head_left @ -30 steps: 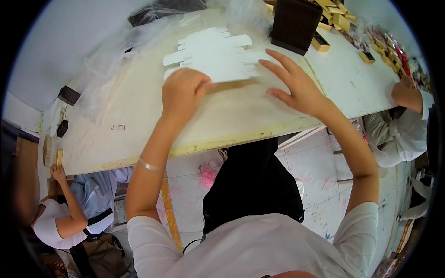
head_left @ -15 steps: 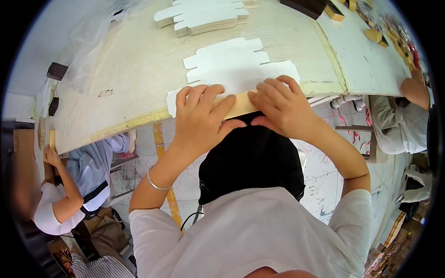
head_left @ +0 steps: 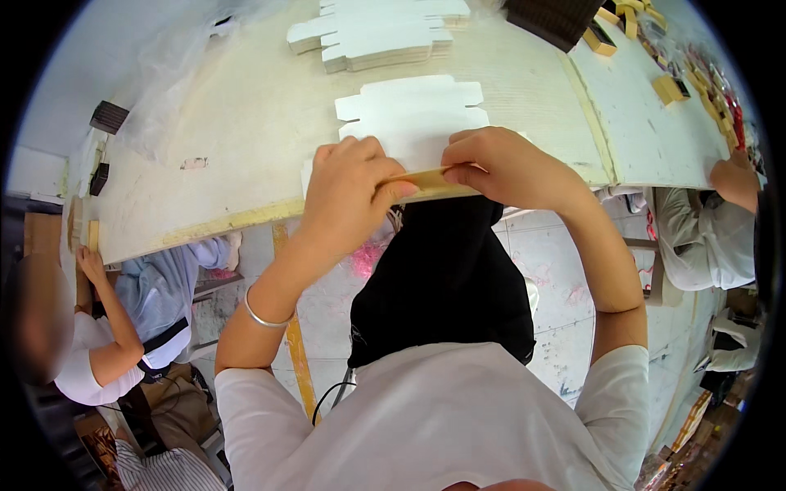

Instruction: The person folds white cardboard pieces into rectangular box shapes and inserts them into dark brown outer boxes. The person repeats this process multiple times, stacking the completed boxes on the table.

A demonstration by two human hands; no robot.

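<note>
— What do I hold?
— A flat white box blank (head_left: 409, 123) at the table (head_left: 246, 123) edge; my left hand (head_left: 348, 192) and right hand (head_left: 499, 164) pinch its gold flap (head_left: 426, 180).
— Changed?
— My fingers, spread before, now curl tighter.

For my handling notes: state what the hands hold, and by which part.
Both hands grip one flat white die-cut box blank by its folded near edge, the tan strip at the table's edge: left hand at its left end, right hand at its right.

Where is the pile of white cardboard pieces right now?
In the head view the pile of white cardboard pieces sits at the far middle of the table, beyond the single white cutout that both hands are folding.
</note>
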